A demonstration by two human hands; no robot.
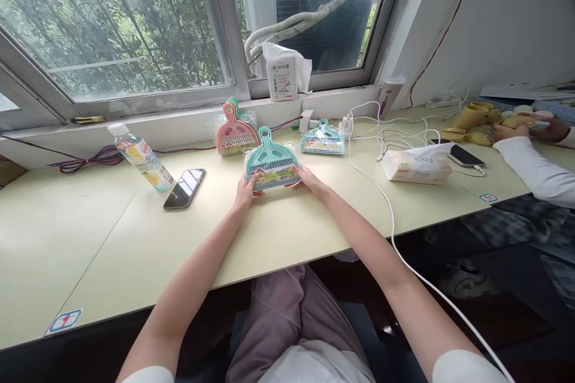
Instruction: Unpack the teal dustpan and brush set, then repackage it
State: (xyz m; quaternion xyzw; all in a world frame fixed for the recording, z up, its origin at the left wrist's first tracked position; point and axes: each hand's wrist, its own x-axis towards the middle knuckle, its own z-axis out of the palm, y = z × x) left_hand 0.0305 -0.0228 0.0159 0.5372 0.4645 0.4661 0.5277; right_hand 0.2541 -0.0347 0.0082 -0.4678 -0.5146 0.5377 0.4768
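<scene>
Between my two hands is a turquoise dustpan and brush set [272, 161] in a clear plastic wrapper with a printed label. My left hand [247, 190] grips its lower left corner, and my right hand [309, 179] grips the lower right. The set is tilted, handle pointing away from me, just at the table surface. Behind it to the left stand several packaged dustpan sets, a pink one [236, 131] in front of turquoise ones. Another turquoise dustpan set [323, 137] lies behind my right hand.
On the left are a drink bottle [144, 158] and a phone [184, 189]. Right of me lie a tissue pack [417, 164] and a white cable [392, 215] running over the table edge. A co-worker's hand [512, 130] handles yellow items at far right.
</scene>
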